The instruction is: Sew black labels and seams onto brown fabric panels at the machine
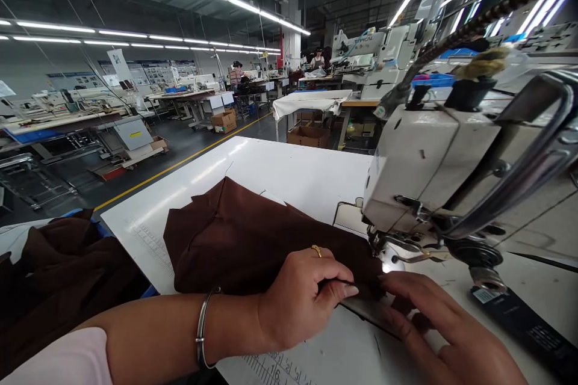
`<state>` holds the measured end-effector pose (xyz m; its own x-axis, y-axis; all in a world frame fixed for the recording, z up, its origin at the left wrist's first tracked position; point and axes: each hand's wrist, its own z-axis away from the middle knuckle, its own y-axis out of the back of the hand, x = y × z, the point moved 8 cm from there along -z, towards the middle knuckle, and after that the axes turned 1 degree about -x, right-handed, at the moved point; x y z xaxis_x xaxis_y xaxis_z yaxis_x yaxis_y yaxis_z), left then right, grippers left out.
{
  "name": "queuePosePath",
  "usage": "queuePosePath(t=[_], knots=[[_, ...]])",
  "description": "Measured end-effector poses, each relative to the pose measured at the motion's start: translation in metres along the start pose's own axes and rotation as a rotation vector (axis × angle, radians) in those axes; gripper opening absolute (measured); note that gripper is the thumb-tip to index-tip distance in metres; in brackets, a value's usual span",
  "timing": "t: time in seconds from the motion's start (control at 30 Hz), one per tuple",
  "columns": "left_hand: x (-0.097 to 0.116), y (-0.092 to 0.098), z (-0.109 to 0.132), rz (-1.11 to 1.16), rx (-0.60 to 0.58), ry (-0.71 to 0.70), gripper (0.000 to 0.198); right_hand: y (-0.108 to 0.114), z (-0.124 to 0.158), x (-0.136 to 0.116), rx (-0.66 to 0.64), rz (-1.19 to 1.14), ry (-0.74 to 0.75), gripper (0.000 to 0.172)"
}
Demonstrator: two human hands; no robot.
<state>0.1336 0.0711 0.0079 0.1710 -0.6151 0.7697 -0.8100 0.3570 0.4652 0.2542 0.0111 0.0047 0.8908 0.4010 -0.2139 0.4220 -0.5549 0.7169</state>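
My left hand point(298, 304) was curled, its thumb pinching the edge of the dark brown cloth point(253, 240), which lay across the white surface point(289, 174) and ran up to the presser foot point(385, 249) of the sewing machine point(428, 174) at the right of the frame. My right hand point(433, 331) was spread, its fingertips at the cloth's near edge, just beside the foot. Flat, even pressure from both hands, without stretching, seemed the best way to keep the cloth smooth there. A heap of brown fabric point(58, 277) lay at the lower left.

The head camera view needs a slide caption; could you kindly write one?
Left hand and right hand hold brown fabric at an industrial sewing machine.
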Motion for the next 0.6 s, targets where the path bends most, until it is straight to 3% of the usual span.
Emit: queuePosePath(t=[0.2, 0.37, 0.47, 0.6], knots=[[0.018, -0.003, 0.005, -0.070, -0.048, -0.161, 0.018, -0.007, 0.003, -0.016, -0.033, 0.020, 0.033, 0.023], [0.020, -0.008, 0.006, -0.093, -0.088, -0.219, 0.022, -0.021, 0.007, -0.012, -0.210, -0.309, -0.117, 0.005], [0.020, -0.010, 0.006, -0.127, -0.102, -0.247, 0.021, -0.028, 0.010, -0.007, -0.294, -0.448, -0.209, 0.010], [0.024, -0.013, 0.008, -0.225, -0.141, -0.309, 0.023, -0.031, 0.010, -0.003, -0.309, -0.505, -0.256, 0.011]])
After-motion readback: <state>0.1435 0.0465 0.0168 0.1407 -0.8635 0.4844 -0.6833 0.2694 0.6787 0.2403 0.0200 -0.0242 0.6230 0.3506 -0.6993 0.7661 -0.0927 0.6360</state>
